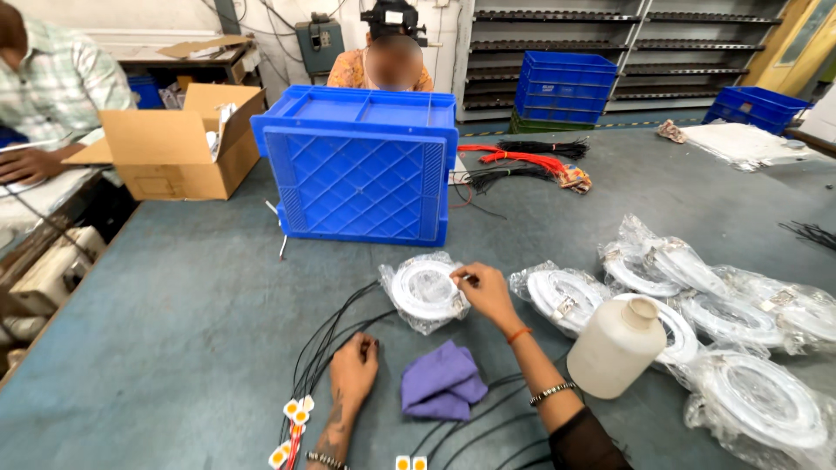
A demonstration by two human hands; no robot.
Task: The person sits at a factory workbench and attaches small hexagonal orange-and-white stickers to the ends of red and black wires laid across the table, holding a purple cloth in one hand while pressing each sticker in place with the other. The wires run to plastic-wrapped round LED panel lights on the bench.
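Observation:
My right hand pinches the edge of a round white fitting wrapped in clear plastic, lying on the grey table. My left hand rests flat on the table, fingertips on a bundle of thin black wires. The wires end in small yellow and white square parts near my left wrist. A crumpled purple cloth lies between my two forearms. More black wires run under my right forearm.
Several more bagged white round fittings lie at the right beside a cream plastic bottle. A blue crate stands ahead with a person behind it. An open cardboard box and another person sit at the left. Red and black cables lie beyond.

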